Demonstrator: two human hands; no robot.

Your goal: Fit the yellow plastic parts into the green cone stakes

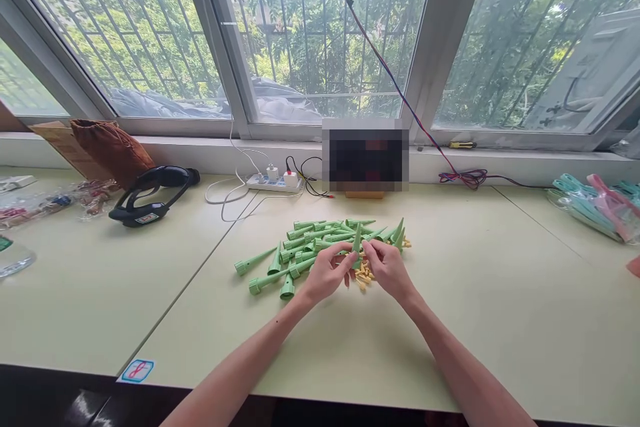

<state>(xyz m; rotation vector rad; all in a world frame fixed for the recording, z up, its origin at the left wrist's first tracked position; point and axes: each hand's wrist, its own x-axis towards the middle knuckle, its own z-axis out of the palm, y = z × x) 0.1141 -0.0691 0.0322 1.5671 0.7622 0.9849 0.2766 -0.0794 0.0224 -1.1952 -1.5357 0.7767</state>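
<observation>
My left hand [327,272] is closed around a green plastic watering spike [357,238], its pointed tip up, over the middle of the table. Close beside it, my right hand [389,267] makes a pinch at the side of the spike; what sits between those fingertips is too small to make out. Under and between both hands lies a small heap of yellow plugs [364,275]. To the left and behind spreads a loose pile of green watering spikes [295,253], with capped wide ends and tapering points. Several more lean just behind my right hand.
A power strip [275,183] with plugs and cables lies by the window sill. A blurred-out dark screen [369,159] stands at the back. At left are a black headset [150,197] and a brown pouch [113,147]; at right, pastel plastic items [600,207].
</observation>
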